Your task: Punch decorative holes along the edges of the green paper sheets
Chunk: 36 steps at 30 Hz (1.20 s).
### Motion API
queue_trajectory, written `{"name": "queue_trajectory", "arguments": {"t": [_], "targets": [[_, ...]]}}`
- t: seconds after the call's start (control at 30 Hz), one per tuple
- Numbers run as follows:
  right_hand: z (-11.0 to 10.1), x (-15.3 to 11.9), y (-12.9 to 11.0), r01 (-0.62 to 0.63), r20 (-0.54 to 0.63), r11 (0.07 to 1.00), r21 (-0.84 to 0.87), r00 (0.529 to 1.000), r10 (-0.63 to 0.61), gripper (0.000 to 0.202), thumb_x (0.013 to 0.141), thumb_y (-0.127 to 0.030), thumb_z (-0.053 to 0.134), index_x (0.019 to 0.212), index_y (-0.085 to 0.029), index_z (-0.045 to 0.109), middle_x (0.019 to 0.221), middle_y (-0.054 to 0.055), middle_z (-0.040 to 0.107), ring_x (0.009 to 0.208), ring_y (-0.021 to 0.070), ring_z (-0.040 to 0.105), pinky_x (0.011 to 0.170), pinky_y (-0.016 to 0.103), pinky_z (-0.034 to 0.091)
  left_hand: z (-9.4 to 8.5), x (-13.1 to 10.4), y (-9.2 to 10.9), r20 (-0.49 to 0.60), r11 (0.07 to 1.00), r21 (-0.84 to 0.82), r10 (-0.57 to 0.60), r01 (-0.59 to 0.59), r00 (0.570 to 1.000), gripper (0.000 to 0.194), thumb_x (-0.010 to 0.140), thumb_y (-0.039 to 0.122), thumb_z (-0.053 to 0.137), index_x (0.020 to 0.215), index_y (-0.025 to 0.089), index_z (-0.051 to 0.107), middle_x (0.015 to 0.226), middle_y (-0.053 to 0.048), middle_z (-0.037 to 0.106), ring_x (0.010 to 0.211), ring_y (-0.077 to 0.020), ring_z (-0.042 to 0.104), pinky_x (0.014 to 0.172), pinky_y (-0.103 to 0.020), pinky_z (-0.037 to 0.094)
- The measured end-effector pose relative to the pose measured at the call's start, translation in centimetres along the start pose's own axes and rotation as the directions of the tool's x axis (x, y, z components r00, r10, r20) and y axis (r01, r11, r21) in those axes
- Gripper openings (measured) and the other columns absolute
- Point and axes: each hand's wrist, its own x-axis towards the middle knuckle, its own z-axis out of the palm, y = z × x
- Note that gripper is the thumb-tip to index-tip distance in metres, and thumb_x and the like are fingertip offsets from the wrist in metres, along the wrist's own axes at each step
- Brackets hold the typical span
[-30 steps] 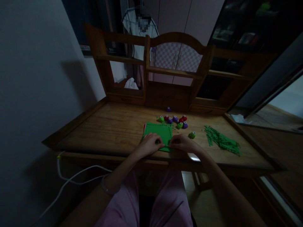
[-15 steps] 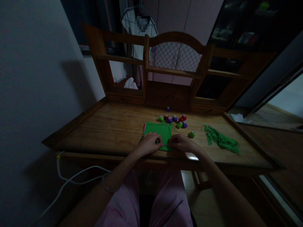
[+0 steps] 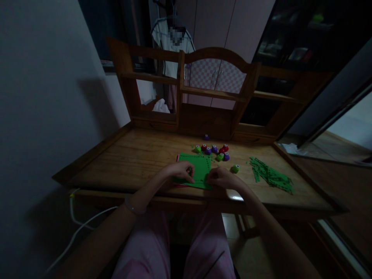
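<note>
A green sheet (image 3: pixel 200 166) with rows of small holes along its edges lies near the desk's front edge, a red or pink layer showing under its left side. Over its left part is my left hand (image 3: pixel 183 171), fingers curled with thumb and fingertips close together; whether anything is between them is too small to tell. My right hand (image 3: pixel 221 178) rests at the sheet's right edge, its fingers pinched together on the green sheet. Just behind the sheet are small green bits and several punches, among them a green one (image 3: pixel 198 148) and a purple one (image 3: pixel 214 148).
Cut green strips (image 3: pixel 271 175) lie piled on the right of the wooden desk (image 3: pixel 124 155). A single green punch (image 3: pixel 235 169) stands between them and my right hand. Wooden shelves (image 3: pixel 212 93) rise at the back. A white cable (image 3: pixel 78 232) hangs at the left front.
My left hand has lifted slightly and shifted from the sheet's front edge toward its middle, uncovering more of the front edge. The right hand stays at the right edge. The view has tilted slightly.
</note>
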Motion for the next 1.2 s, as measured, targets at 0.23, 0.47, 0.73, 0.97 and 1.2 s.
{"name": "queue_trajectory", "arguments": {"t": [0.23, 0.47, 0.73, 0.97, 1.2], "targets": [[0.1, 0.2, 0.3, -0.046, 0.023, 0.999, 0.005, 0.999, 0.046, 0.02, 0.073, -0.035, 0.065, 0.074, -0.015, 0.07, 0.066, 0.001, 0.066, 0.06, 0.0146, 0.056, 0.053, 0.023, 0.037, -0.6, 0.0, 0.3, 0.063, 1.0, 0.025, 0.015, -0.017, 0.998, 0.031, 0.059, 0.041, 0.078, 0.071, 0.017, 0.062, 0.058, 0.005, 0.041, 0.053, -0.0098, 0.037, 0.047, -0.021, 0.024], [0.3, 0.0, 0.1, -0.037, -0.041, 0.999, -0.021, 0.998, 0.036, 0.017, 0.073, -0.033, 0.066, 0.072, -0.016, 0.066, 0.065, 0.001, 0.063, 0.06, 0.014, 0.054, 0.054, 0.024, 0.036, -1.4, -2.1, 0.4, -0.104, 0.983, 0.168, -0.062, 0.079, 0.993, 0.036, 0.052, 0.032, 0.082, 0.075, 0.021, 0.056, 0.076, 0.002, 0.051, 0.074, -0.0164, 0.046, 0.064, -0.024, 0.035], [1.8, -0.9, 0.3, -0.04, -0.232, 0.998, 0.049, 0.971, 0.05, 0.022, 0.072, -0.035, 0.071, 0.08, -0.017, 0.061, 0.069, -0.001, 0.058, 0.061, 0.0128, 0.053, 0.054, 0.023, 0.037, -2.1, -2.7, 0.0, -0.042, 0.979, 0.187, -0.078, 0.085, 0.996, 0.038, 0.051, 0.03, 0.081, 0.076, 0.022, 0.054, 0.081, 0.001, 0.049, 0.075, -0.0176, 0.045, 0.064, -0.025, 0.034], [0.8, -3.2, -0.8, 0.06, -0.361, 0.997, 0.037, 0.932, -0.043, 0.028, 0.085, -0.039, 0.06, 0.105, -0.019, 0.058, 0.09, 0.006, 0.064, 0.071, 0.0165, 0.06, 0.063, 0.028, 0.048, -1.3, -3.5, -1.0, -0.121, 0.984, 0.165, -0.041, 0.061, 0.992, 0.037, 0.057, 0.032, 0.079, 0.078, 0.021, 0.051, 0.093, -0.002, 0.049, 0.088, -0.0193, 0.045, 0.07, -0.025, 0.037], [3.2, -4.7, -5.3, 0.203, -0.372, 0.808, -0.553, 0.807, -0.458, 0.031, 0.092, -0.025, 0.048, 0.122, -0.023, 0.058, 0.14, 0.011, 0.044, 0.126, 0.0285, 0.043, 0.103, 0.051, 0.038, -1.2, -4.4, -0.8, -0.08, 0.97, 0.237, -0.026, 0.044, 0.996, 0.039, 0.066, 0.042, 0.073, 0.087, 0.019, 0.05, 0.104, -0.004, 0.044, 0.106, -0.0221, 0.04, 0.082, -0.026, 0.037]]}}
